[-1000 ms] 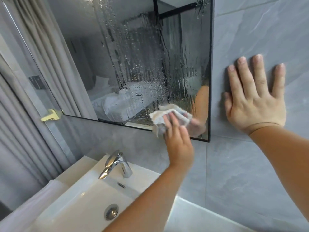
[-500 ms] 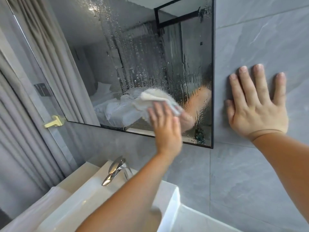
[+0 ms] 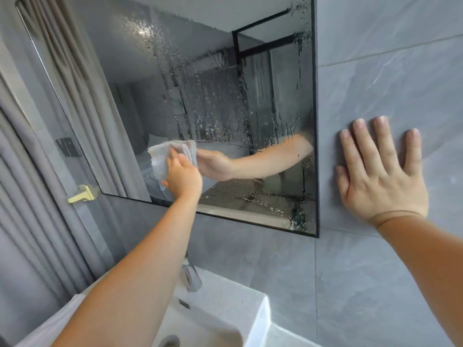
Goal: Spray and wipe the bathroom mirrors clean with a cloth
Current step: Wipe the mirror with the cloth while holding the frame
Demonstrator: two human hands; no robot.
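The black-framed mirror (image 3: 213, 71) hangs on the grey tiled wall, its middle and right side covered in droplets and runs of spray. My left hand (image 3: 185, 177) presses a crumpled white cloth (image 3: 160, 159) against the lower middle of the glass with the fingers laid over it. The glass just right of the hand reflects it and the forearm. My right hand (image 3: 380, 176) lies flat, fingers spread, on the wall tile just right of the mirror's frame, holding nothing.
A white basin (image 3: 225, 309) with a chrome tap (image 3: 191, 276) stands below the mirror, partly hidden by my left forearm. Grey curtains (image 3: 37, 221) and a glass panel with a brass clip (image 3: 81, 194) fill the left side. A white towel (image 3: 50, 326) lies at the bottom left.
My left hand has swept the cloth leftward and slightly upward across the lower glass, from near the right frame toward the middle. My right hand stays flat on the tile.
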